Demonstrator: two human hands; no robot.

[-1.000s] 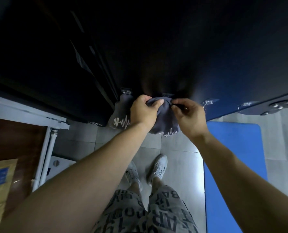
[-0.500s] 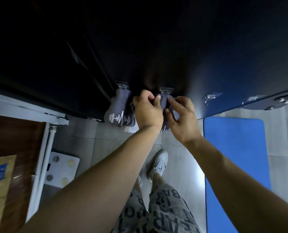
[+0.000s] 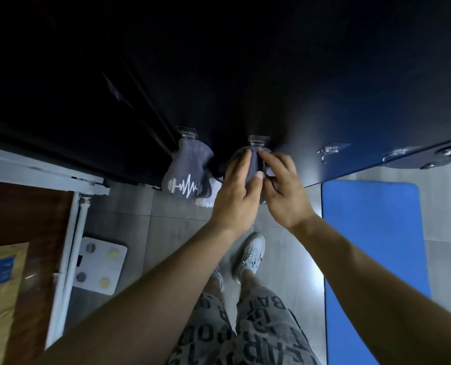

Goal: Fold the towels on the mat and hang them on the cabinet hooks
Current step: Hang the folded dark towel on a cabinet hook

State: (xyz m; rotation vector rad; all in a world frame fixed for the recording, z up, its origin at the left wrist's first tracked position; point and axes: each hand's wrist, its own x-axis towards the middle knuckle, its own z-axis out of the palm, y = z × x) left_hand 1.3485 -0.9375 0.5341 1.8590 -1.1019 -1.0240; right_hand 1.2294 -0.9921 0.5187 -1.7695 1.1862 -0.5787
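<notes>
- Grey towel [image 3: 255,164] hangs bunched from a clear hook [image 3: 258,141] on the front of a dark cabinet [image 3: 271,75], held between both of a person's hands.
- Just to its left, a second towel [image 3: 190,177] printed with a white pulse line hangs from its own hook [image 3: 187,133]. The left hand hides whether the two cloths touch.
- Off to the right, a bare hook [image 3: 327,151] and a farther hook [image 3: 398,152] sit along the cabinet's lower edge, with plain door face between them.
- The left hand [image 3: 234,196] lies along the towel's left side, fingers nearly straight, and its thumb pinches the front of the cloth.
- The right hand [image 3: 285,191] curls round the towel's right side and grips it, its index finger reaching up to just under the hook.
- Below, grey floor [image 3: 166,222] tiles lie open around the person's white shoe [image 3: 250,251].
- A blue mat [image 3: 371,233] lies on the floor to the right, its near edge close to the person's feet.
- A white scale [image 3: 100,264] sits to the left, beside an upright white pipe [image 3: 74,233].
</notes>
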